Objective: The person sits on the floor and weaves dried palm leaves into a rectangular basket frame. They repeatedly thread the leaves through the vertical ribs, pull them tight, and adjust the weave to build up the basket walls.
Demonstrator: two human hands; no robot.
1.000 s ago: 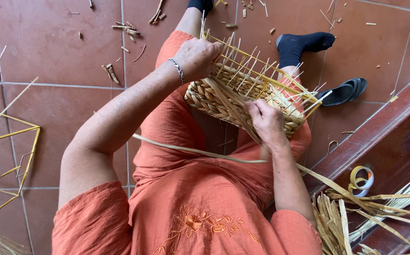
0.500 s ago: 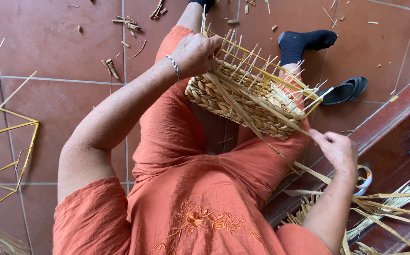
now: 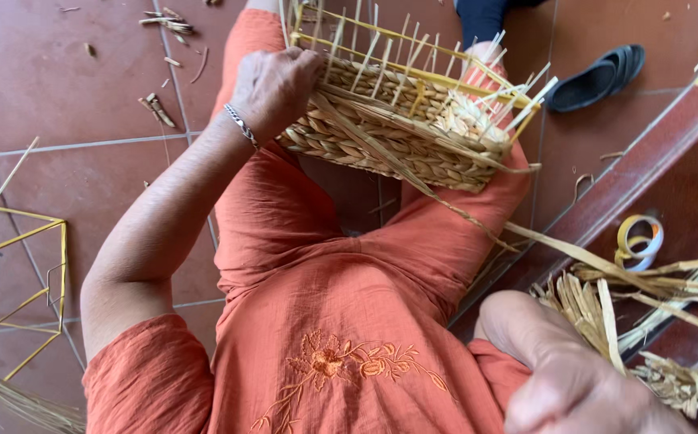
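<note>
A: Basket (image 3: 397,128) on the lap, half woven. Which step does this look like?

B: A pause between weaving rows, by the look of it. The left hand (image 3: 275,87) clamps the near corner of the basket, fingers curled shut over the rim, steadying it against the knee. The right hand (image 3: 562,378) is down at the bundle of strands (image 3: 606,313) on the step; whether it has closed on one cannot be told, since only its back shows at the picture's edge.

A: And the strand (image 3: 445,201) trailing off the basket?

B: It runs from the woven wall down past the thigh toward the bundle, loose, held by neither hand.

A: What would the next move call for?

B: Probably one strand singled out of the bundle and brought up to the upright stakes (image 3: 413,48), with the left hand holding the basket against the pull.

A: Anything around, or in the way?

B: Tape rolls (image 3: 640,239) lie on the step just beyond the bundle, and a sandal (image 3: 598,76) on the tiles past the basket. A yellow wire frame (image 3: 11,297) stands well apart at the left. Scraps (image 3: 156,108) dot the floor. The stakes bristle outward, so they could snag a strand as it comes in; the bundle itself is tangled.
</note>
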